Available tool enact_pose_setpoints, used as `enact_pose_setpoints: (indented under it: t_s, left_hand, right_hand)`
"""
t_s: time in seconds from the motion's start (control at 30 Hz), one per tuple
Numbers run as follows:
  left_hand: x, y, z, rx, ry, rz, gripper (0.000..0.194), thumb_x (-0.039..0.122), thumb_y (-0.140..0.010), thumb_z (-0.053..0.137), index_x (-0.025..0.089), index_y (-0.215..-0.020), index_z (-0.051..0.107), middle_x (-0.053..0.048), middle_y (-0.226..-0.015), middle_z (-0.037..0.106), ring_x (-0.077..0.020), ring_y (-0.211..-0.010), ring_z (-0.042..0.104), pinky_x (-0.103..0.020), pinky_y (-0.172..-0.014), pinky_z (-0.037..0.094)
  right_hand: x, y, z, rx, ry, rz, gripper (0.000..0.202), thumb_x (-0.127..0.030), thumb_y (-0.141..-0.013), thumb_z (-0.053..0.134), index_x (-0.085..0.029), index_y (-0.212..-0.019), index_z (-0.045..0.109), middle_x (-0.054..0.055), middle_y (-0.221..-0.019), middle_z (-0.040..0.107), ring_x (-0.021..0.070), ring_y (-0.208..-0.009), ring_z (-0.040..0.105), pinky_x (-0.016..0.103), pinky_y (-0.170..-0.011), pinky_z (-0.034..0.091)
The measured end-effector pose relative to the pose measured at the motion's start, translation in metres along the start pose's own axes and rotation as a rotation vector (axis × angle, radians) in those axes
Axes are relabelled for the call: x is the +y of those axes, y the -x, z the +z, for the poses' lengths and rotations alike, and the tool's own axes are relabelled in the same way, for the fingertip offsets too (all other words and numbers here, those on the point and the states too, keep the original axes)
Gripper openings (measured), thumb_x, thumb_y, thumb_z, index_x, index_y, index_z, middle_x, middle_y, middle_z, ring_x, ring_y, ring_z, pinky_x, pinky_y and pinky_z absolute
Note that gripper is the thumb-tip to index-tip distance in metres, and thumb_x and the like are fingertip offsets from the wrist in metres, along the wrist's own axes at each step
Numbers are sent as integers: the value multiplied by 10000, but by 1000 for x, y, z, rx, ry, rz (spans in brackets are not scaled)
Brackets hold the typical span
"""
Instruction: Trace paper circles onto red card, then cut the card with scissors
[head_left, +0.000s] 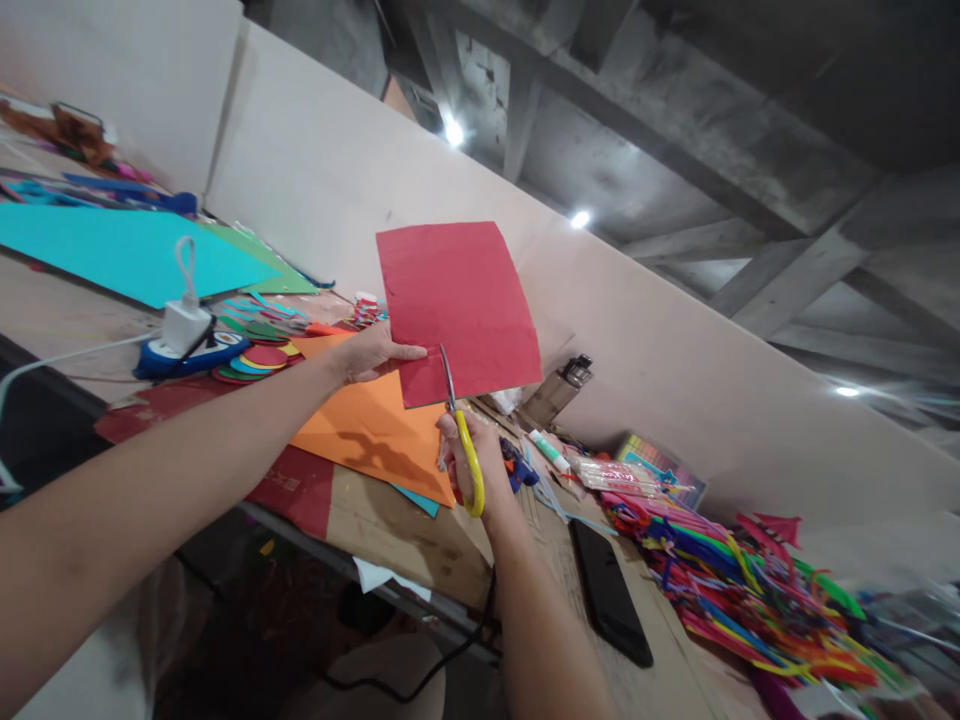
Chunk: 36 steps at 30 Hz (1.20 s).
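A red sheet of paper (465, 290) is held up above the table, gripped along its lower left edge by my left hand (371, 353), thumb on the near face. My right hand (474, 450) is closed round the yellow handles of a pair of scissors (469, 462). The blades point upward and lie against the lower part of the red sheet, to the right of my left thumb. Whether they have cut into it I cannot tell. Under both hands an orange sheet (367, 425) lies on the table, with a blue-green corner showing beneath it.
Paper circles (264, 358) and a blue power strip with a white charger (187, 325) sit at left, near a large turquoise sheet (120, 250). On the right are a black phone (609, 590), a glue stick (550, 450), a bottle (556, 388) and a colourful pile of pipe cleaners (750, 580).
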<state>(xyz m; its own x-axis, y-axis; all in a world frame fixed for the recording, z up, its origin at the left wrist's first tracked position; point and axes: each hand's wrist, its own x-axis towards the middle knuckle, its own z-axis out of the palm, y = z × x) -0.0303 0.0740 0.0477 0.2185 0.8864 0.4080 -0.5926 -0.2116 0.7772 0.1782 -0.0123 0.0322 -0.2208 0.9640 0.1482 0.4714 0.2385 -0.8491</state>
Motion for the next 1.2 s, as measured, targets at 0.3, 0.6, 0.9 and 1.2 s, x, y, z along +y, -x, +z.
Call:
enact_pose_setpoints:
  t_s: [0.3, 0.6, 0.9, 1.2]
  left_hand:
    - [-4, -4, 3, 140, 98, 42, 254, 108, -697, 764, 118, -945, 708, -91, -946, 773, -174, -776, 721, -282, -760, 590]
    - [-7, -5, 4, 100, 93, 65, 339, 106, -683, 782, 130, -1014, 711, -97, -1014, 767, -195, -859, 722, -330, -875, 567]
    - [-4, -3, 5, 112, 123, 32, 308, 93, -703, 739, 119, -1009, 719, -92, -973, 773, -184, -788, 723, -310, -813, 580]
    - [7, -5, -3, 258, 134, -34, 168, 198, -772, 680, 112, -914, 702, -103, -857, 771, -221, -758, 728, -332, -753, 595]
  right_hand:
    - [3, -1, 2, 2, 86, -88, 438, -641, -860, 538, -216, -783, 466, -59, -537, 473, 75, -387, 446, 166, -362, 328]
    - [4, -1, 6, 8, 3, 11, 464, -685, -845, 512, -224, -819, 462, -68, -517, 467, 77, -347, 415, 175, -327, 314]
    - [-2, 2, 5, -4, -13, 38, 473, -691, -833, 520, -227, -773, 452, -72, -495, 457, 76, -327, 388, 183, -309, 305]
    - [1, -2, 0, -24, 151, -87, 429, -637, -841, 554, -217, -773, 496, -53, -501, 459, 96, -388, 430, 196, -363, 296]
